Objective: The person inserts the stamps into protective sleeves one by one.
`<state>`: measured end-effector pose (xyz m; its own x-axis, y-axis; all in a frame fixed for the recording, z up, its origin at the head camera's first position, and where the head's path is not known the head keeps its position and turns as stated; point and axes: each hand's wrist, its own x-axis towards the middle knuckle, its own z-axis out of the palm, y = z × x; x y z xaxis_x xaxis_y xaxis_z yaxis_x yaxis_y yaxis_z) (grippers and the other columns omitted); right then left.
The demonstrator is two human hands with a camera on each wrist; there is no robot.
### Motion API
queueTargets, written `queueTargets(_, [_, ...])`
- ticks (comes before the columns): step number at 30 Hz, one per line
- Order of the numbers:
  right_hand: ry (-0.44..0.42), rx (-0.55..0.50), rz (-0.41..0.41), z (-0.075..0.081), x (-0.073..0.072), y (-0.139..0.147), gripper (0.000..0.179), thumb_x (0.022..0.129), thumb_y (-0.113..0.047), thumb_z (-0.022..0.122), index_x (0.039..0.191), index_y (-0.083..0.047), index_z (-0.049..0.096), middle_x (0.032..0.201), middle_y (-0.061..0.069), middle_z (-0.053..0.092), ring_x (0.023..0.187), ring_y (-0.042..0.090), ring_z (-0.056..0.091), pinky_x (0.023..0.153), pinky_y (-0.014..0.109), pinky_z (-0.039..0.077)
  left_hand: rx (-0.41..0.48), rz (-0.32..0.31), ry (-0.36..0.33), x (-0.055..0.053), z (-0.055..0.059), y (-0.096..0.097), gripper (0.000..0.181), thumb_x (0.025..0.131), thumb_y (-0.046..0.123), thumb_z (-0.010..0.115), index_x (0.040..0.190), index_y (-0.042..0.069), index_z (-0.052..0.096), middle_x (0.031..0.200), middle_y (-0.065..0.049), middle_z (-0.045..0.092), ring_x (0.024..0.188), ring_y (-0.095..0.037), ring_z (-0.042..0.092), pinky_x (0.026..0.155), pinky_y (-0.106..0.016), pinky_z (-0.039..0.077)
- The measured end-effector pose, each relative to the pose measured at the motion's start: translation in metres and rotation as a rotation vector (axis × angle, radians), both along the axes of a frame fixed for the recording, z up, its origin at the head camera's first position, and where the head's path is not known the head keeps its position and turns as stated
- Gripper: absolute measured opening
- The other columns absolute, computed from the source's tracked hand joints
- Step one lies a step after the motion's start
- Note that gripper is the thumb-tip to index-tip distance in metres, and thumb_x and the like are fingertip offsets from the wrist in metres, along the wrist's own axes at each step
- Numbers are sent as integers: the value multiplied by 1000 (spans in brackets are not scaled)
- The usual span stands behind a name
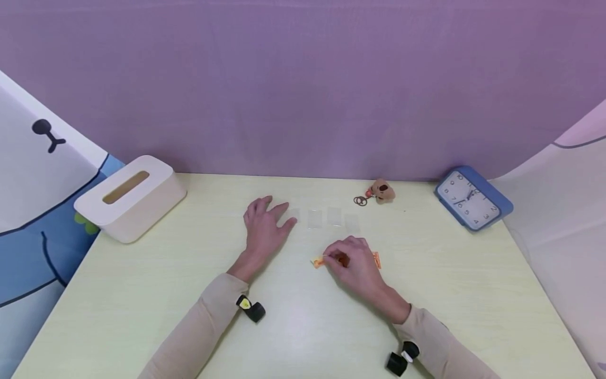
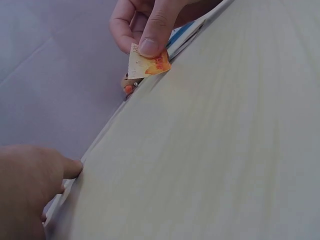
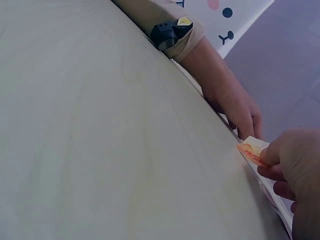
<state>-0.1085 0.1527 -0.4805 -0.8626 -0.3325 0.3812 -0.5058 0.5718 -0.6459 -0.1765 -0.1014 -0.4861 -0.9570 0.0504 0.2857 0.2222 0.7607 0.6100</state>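
Observation:
In the head view my right hand pinches a small orange-and-yellow packet between thumb and finger. The packet's serrated end shows in the left wrist view; the right wrist view also has its orange side. More orange, a printed piece, sticks out beyond the hand; whether it belongs to the same packet I cannot tell. To the left, my left hand rests on the table with its fingers spread. Beside its thumb lie several thin clear squares in an uneven row.
A white tissue box stands at the back left of the pale table. A brown plush keychain lies near the back edge. At the right is a blue clock. Purple cloth hangs behind.

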Motion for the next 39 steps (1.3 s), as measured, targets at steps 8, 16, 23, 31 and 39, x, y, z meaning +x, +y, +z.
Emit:
queueTargets(8, [-7, -23, -35, 2, 2, -1, 16, 91, -5, 92, 92, -17, 82, 80, -11, 72, 76, 13, 59, 89, 38, 42, -45, -12, -16, 2, -1, -3, 42, 103, 35, 80, 139, 13, 77, 165, -26, 51, 156, -54, 38, 129, -68, 24])
queueTargets(16, [3, -67, -46, 1, 2, -1, 18, 89, -2, 92, 93, -16, 82, 81, -10, 73, 75, 14, 60, 86, 37, 41, -27, -36, 37, 8, -1, -7, 35, 101, 26, 83, 131, 10, 80, 155, -29, 59, 156, -48, 45, 131, -65, 27])
queueTargets(23, [-6, -89, -57, 1, 2, 0, 18, 89, -2, 92, 93, -16, 82, 82, -9, 75, 75, 15, 61, 86, 38, 41, 6, -62, 88, 15, -1, -9, 29, 99, 17, 85, 127, 8, 82, 145, -26, 68, 151, -47, 52, 128, -66, 34])
queueTargets(31, [-9, -106, -65, -1, 2, 0, 19, 88, -1, 92, 93, -17, 82, 82, -9, 75, 75, 16, 61, 84, 37, 41, 56, -98, 66, 18, -2, -11, 27, 101, 13, 83, 128, 9, 83, 147, -22, 69, 145, -43, 59, 126, -62, 38])
queueTargets(39, [-14, -139, -72, -3, 1, 1, 19, 88, 0, 93, 93, -15, 82, 84, -7, 76, 75, 16, 61, 81, 34, 42, 238, -134, 79, 24, -1, -10, 26, 103, 8, 80, 129, 9, 83, 130, -16, 78, 123, -36, 73, 108, -53, 57])
